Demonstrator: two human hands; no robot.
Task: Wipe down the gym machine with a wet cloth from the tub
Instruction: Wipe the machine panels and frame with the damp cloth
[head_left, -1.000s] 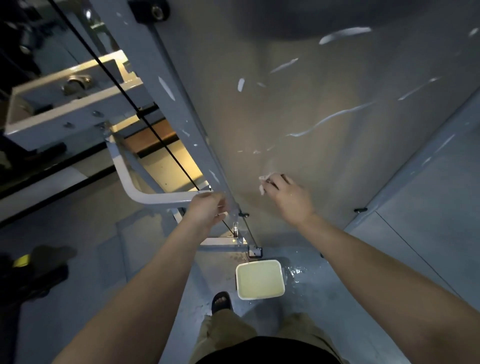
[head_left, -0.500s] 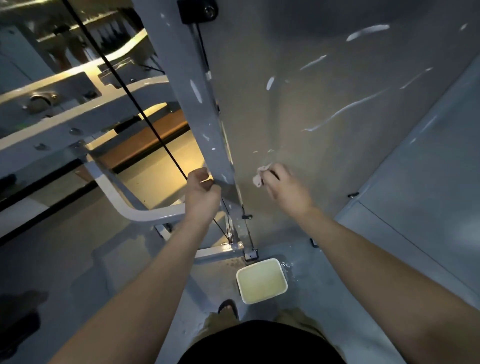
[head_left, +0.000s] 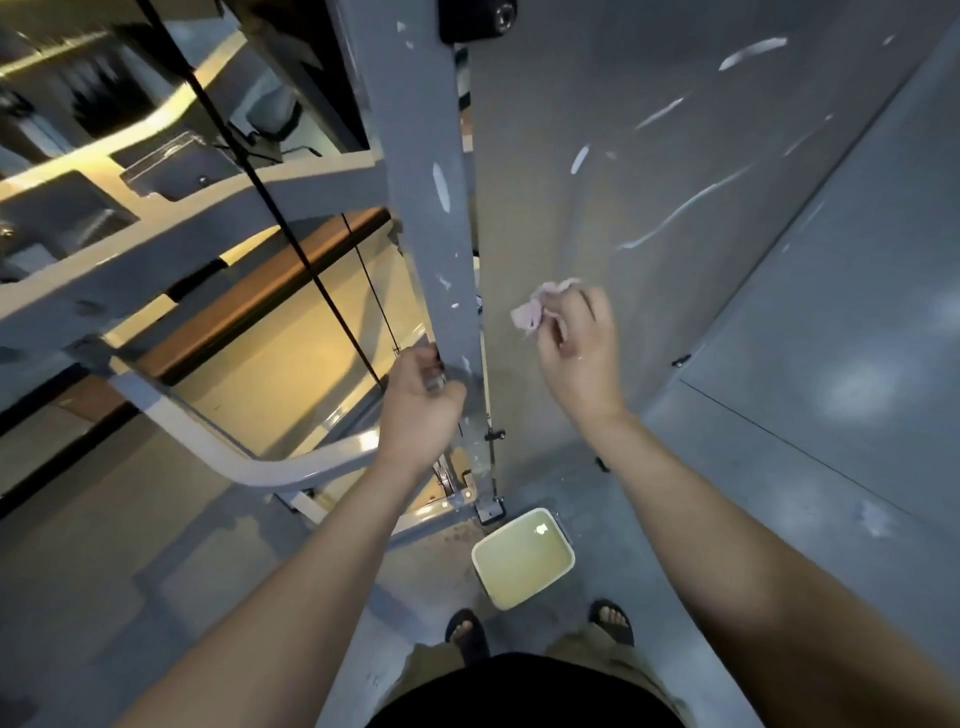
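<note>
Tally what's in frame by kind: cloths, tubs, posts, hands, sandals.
Crumpled pale pink cloth: 1
White square plastic tub: 1
Grey upright machine post: 1
Bare hands: 2 (left hand, right hand)
Black sandals: 2
Total: 7

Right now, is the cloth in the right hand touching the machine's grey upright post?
Apart. The head view shows a strip of grey panel between the cloth, pinched in the right hand, and the upright post.

Grey floor (head_left: 566, 488), white tub (head_left: 522, 558) of yellowish water, machine base (head_left: 491, 512) just beside
</note>
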